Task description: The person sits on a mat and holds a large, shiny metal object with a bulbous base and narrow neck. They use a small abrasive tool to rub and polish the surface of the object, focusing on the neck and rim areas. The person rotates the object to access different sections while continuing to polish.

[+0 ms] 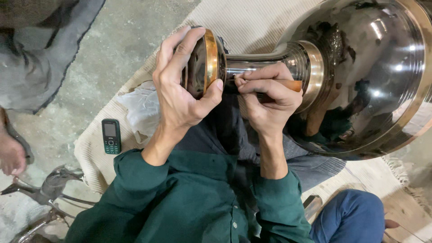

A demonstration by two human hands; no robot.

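Observation:
A large shiny dark metal vessel (369,76) with brass-coloured bands lies on its side across my lap. Its narrow neck (256,63) ends in a round brass-rimmed mouth (210,58). My left hand (180,90) wraps over that mouth rim, thumb pressed on its edge. My right hand (267,101) grips a small tool with a wooden handle (292,85), its tip held against the underside of the neck next to my left thumb. The tool's tip is hidden by my fingers.
A small dark mobile phone (110,136) lies on the pale woven mat (252,22) to my left, near a crumpled white cloth (141,105). Another person's foot (11,155) and grey garment are at the far left on the concrete floor (112,45). Metal tools (49,189) lie lower left.

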